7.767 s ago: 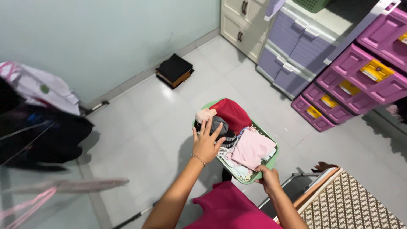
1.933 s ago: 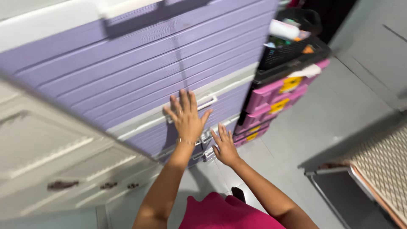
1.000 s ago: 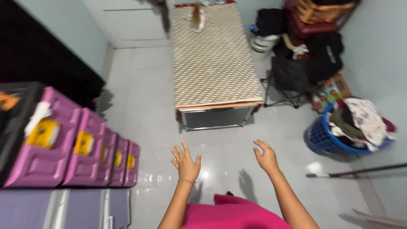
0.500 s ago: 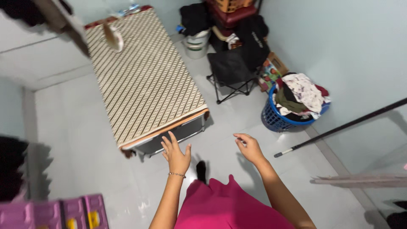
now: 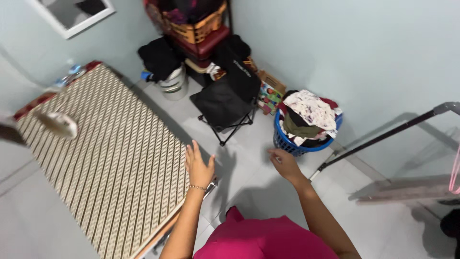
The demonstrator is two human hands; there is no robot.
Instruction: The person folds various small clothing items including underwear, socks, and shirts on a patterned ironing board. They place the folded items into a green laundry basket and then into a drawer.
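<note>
**Bare hands above a patterned table in a cluttered corner**

A long table (image 5: 100,163) with a woven cream-and-brown top runs from 11 o'clock to 5 o'clock over pale floor tiles (image 5: 249,168). At 2 o'clock stands a blue laundry basket (image 5: 299,144) heaped with clothes; a black folding chair (image 5: 225,103) sits at 12. The left hand (image 5: 199,165) hovers open, fingers together, over the table's edge. The right hand (image 5: 283,163), empty with fingers loosely curled, points toward the basket.

A flat rectangular cardboard package (image 5: 270,94) with a brightly coloured printed front of green, red and blue leans upright against the wall at upper centre of the frame, between the black folding chair (image 5: 225,101) and the blue laundry basket (image 5: 287,143).
</note>
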